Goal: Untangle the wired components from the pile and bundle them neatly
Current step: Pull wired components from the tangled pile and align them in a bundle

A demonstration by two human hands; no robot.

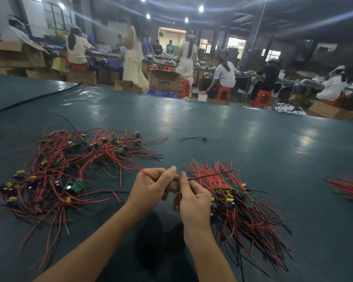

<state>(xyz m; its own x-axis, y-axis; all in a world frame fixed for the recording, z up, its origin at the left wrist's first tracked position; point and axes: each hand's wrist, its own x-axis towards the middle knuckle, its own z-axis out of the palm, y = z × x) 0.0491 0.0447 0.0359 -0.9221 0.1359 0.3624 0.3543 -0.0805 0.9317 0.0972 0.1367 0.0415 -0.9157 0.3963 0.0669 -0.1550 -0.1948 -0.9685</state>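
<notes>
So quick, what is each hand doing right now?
Left hand: closed, gripping a wired component.
Right hand: closed, pinching that component's red wire.

The 2 bare forearms enter from the lower edge and converge toward the centre, the left forearm on a long diagonal and the right forearm nearer to vertical. The left hand and the right hand sit side by side, backs toward the camera, fingertips close together. Both hands have curled fingers and pinch 1 wired component between them.
</notes>
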